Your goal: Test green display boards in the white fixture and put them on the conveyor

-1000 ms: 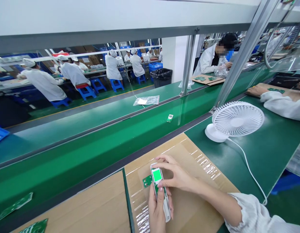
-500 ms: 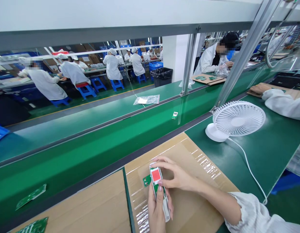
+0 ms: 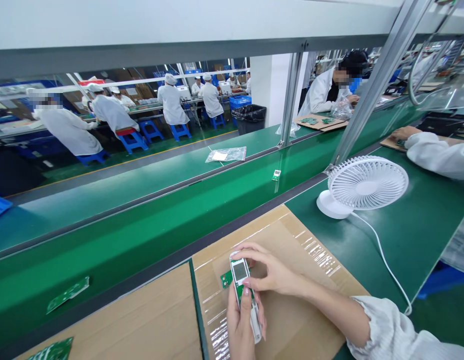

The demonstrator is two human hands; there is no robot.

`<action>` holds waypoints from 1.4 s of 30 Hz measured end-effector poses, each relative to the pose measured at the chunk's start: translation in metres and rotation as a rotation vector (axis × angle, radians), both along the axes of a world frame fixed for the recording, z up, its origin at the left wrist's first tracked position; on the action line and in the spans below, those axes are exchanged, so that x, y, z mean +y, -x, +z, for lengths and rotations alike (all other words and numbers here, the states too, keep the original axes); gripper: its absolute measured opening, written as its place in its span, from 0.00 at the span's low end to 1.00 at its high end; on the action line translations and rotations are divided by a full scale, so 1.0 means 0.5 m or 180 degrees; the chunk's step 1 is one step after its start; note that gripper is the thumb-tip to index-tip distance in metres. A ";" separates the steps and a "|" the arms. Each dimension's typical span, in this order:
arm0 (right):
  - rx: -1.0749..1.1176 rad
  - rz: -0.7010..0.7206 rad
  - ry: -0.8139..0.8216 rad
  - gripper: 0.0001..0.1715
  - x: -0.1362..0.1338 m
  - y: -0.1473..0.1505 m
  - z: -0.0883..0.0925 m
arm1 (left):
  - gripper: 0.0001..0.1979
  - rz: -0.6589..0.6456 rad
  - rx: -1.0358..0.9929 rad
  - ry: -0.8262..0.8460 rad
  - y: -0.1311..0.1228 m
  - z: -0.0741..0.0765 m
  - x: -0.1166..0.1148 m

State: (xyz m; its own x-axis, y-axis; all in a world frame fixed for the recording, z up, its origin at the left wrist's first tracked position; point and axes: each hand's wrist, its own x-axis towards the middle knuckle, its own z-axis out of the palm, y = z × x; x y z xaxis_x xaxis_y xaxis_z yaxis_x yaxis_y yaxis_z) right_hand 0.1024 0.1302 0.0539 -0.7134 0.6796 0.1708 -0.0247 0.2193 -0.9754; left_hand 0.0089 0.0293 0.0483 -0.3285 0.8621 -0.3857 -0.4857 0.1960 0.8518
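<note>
Left hand [image 3: 240, 325] grips the lower body of a slim white handheld device [image 3: 245, 295], fingers wrapped around it, thumb laid along its face. Right hand [image 3: 271, 272] pinches the device's upper end between thumb and fingertips. Device sits above the taped cardboard sheet [image 3: 292, 240], long axis running away from the person, display end pointing toward the green conveyor belt [image 3: 142, 240]. Display appears grey. A small green circuit board [image 3: 227, 279] lies just left of it.

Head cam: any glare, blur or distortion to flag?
Head view: glare streaks on the clear tape over the cardboard mat; wide-angle bending tilts the frame post; a distant face is blurred out; the hand-held device and white fan look sharp.
</note>
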 end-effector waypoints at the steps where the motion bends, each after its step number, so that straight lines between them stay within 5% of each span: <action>1: 0.0016 0.0001 -0.0010 0.26 0.000 0.000 0.000 | 0.16 0.0002 0.0010 0.0006 0.000 -0.001 0.000; 21: 0.0041 -0.0081 -0.0051 0.26 -0.004 0.006 -0.010 | 0.19 -0.0168 0.0110 0.0020 0.018 -0.035 -0.003; 42: 0.0099 -0.0065 -0.0117 0.26 -0.006 0.005 -0.006 | 0.19 -0.0140 0.0134 0.0002 0.020 -0.032 -0.007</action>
